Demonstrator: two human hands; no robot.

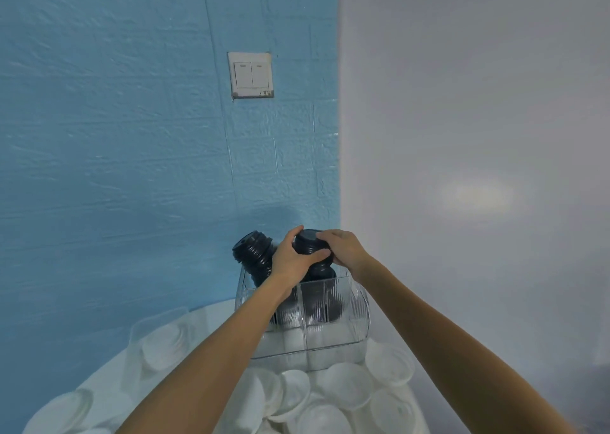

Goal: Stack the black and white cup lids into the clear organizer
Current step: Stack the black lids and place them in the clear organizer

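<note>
A corner of a room is shown. The left side is taken up by a blue wall [115, 136] with an embossed brick texture, on which a white double light switch [251, 74] is mounted. It is met along a vertical edge by a plain pale grey wall [478, 103], where a soft patch of reflected light [475, 194] is seen. A round white tabletop [109, 372] is set in the corner below.

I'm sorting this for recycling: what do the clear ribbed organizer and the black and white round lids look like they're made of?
Clear ribbed organizer: likely rigid acrylic or similar plastic; see-through, glossy, fluted walls. Black round lids: probably thin moulded plastic, slightly shiny, with stepped rims that nest. White round lids: apparently the same thin plastic, matte; paper fibre cannot be ruled out.
</note>
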